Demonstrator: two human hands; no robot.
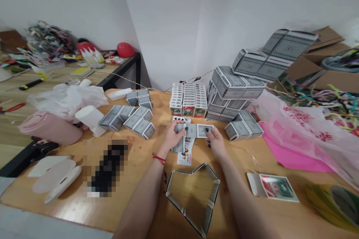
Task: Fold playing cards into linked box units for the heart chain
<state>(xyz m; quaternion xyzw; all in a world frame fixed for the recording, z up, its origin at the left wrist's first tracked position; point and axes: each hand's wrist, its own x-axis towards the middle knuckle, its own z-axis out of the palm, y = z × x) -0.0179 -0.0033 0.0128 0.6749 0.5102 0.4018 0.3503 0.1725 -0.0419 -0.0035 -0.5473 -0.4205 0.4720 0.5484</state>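
Note:
My left hand (173,137) and my right hand (214,141) both grip a strip of grey-backed playing cards (196,130) held flat between them just above the wooden table (140,153). Fingers of each hand curl over the strip's ends. Under the hands lie loose cards, some face up (185,156). In front of my forearms stands a heart-shaped frame made of folded cards (193,196). Behind the hands stand rows of card packs (188,99).
Folded card blocks (127,117) lie to the left, bigger card structures (235,93) at the back right. A flattened card box (276,186) lies to the right, pink plastic bags (303,134) beyond it. White rolls, a pink bundle and white trays sit at the left.

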